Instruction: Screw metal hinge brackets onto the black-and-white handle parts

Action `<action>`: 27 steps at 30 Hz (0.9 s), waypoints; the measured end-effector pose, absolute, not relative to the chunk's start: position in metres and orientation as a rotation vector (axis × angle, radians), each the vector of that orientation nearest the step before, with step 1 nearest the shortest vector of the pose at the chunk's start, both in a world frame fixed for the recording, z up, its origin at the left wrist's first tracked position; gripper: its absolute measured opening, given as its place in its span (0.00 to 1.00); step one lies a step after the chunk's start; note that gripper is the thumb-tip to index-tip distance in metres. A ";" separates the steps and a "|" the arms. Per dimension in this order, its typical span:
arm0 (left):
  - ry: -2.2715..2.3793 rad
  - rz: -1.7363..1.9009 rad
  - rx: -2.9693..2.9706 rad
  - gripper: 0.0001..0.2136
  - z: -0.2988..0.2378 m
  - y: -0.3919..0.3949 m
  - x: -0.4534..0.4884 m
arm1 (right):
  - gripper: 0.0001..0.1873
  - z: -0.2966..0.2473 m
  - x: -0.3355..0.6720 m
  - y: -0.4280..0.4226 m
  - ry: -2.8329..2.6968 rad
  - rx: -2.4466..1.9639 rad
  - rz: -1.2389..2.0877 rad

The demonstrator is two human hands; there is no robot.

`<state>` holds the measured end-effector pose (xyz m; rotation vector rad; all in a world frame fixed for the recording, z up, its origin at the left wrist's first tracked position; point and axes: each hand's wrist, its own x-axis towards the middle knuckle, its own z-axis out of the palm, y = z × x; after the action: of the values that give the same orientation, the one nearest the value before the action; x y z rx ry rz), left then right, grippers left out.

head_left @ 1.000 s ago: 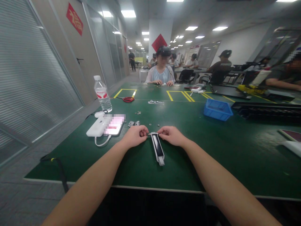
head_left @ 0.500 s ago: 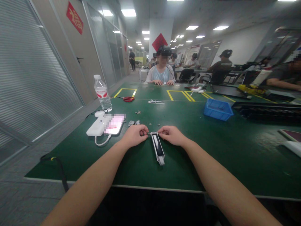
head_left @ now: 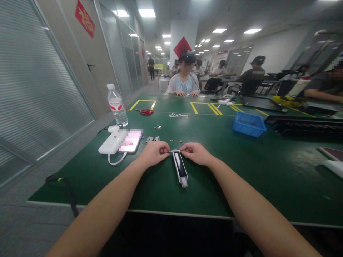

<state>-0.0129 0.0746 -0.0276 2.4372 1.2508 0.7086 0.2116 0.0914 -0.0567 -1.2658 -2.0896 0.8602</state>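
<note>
A long, narrow piece with a white frame and a dark inner strip point(head_left: 180, 167) lies on the green table, its far end between my hands. A pale tab sticks out of its near end. My left hand point(head_left: 154, 152) is closed in a pinch at the far left corner, on a small metal part point(head_left: 169, 151). At the opposite corner my right hand point(head_left: 197, 153) pinches too; whatever its fingertips hold is too small to make out. Just beyond my left hand are small metal brackets point(head_left: 152, 139). Small nut-like rings point(head_left: 180, 141) lie past the piece.
To the left are a white power bank point(head_left: 109, 142) with a cable, a phone point(head_left: 131, 141) and a water bottle point(head_left: 117, 107). Red-handled scissors point(head_left: 146, 112) lie farther back. A blue bin point(head_left: 249, 125) stands on the right. Across the table sits a person point(head_left: 184, 80).
Almost nothing differs. Both hands keep their pinches at the far end of the piece, and the view has shifted very slightly.
</note>
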 end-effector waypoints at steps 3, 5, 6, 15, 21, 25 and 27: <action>1.264 0.695 2.471 0.03 -0.030 0.076 -0.014 | 0.10 -0.055 0.211 0.090 -2.088 -1.265 0.874; 1.271 0.686 2.497 0.03 -0.031 0.077 -0.014 | 0.10 -0.055 0.211 0.090 -2.084 -1.260 0.884; 1.273 0.684 2.508 0.04 -0.031 0.078 -0.015 | 0.10 -0.055 0.211 0.090 -2.085 -1.258 0.889; 1.278 0.675 2.568 0.05 -0.033 0.080 -0.016 | 0.10 -0.060 0.212 0.093 -2.091 -1.249 0.867; 1.283 0.648 2.613 0.06 -0.034 0.082 -0.017 | 0.10 -0.057 0.212 0.091 -2.090 -1.268 0.879; 1.244 0.649 2.652 0.06 -0.035 0.082 -0.018 | 0.10 -0.055 0.212 0.091 -2.095 -1.275 0.872; 1.228 0.655 2.668 0.05 -0.034 0.082 -0.018 | 0.10 -0.055 0.212 0.091 -2.092 -1.277 0.865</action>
<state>-0.0179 0.0821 -0.0339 2.6681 1.2284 0.6549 0.2119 0.0907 -0.0549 -1.2766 -2.0924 0.8653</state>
